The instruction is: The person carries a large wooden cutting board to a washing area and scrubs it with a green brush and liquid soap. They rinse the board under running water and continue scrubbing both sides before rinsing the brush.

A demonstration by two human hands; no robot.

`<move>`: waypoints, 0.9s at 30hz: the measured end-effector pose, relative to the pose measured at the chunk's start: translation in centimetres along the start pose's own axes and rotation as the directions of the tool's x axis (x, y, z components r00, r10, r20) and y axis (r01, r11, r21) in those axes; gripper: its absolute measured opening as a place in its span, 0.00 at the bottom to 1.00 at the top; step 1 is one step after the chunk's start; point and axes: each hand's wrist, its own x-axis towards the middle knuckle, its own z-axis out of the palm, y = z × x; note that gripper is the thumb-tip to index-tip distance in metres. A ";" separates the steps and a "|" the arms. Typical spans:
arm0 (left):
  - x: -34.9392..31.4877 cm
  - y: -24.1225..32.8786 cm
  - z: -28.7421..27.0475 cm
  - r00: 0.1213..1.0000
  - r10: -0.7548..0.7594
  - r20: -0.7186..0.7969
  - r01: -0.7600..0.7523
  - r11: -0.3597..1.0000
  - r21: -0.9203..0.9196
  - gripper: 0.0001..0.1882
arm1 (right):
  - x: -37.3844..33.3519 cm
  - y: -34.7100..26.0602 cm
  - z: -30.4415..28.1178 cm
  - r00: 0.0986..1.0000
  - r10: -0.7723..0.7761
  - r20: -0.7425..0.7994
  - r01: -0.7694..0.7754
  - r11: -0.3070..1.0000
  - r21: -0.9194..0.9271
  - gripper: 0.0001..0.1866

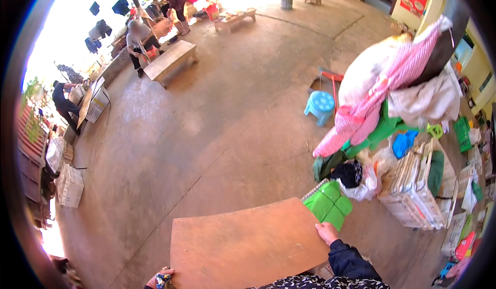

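Note:
I hold a large flat brown board (243, 245) level in front of me, over a concrete floor. My right hand (327, 232) grips its right edge, the dark sleeve running back toward me. My left hand (159, 278) grips the board's near left corner at the bottom of the view; only its fingers show. A green plastic crate (329, 204) sits on the floor just beyond the board's right corner.
A heap of clothes, bags and stacked crates (408, 134) fills the right side, with a blue plastic stool (319, 106) beside it. A long wooden bench (170, 60) stands far ahead, with people around it. White boxes (70, 185) line the left edge.

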 end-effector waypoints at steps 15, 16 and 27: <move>5.3 27.2 13.1 0.924 0.342 0.168 -0.371 0.909 0.188 0.21 | 15.3 -23.9 -11.1 0.905 -0.136 -0.402 0.245 0.941 0.232 0.22; 6.3 29.8 15.1 0.924 0.341 0.170 -0.371 0.909 0.192 0.20 | 17.1 -25.8 -12.6 0.913 -0.123 -0.388 0.215 0.956 0.202 0.22; 11.2 56.1 32.2 0.896 0.430 0.111 -0.444 0.872 0.204 0.10 | 41.6 -48.5 -24.3 0.977 -0.051 -0.208 0.099 0.969 0.228 0.22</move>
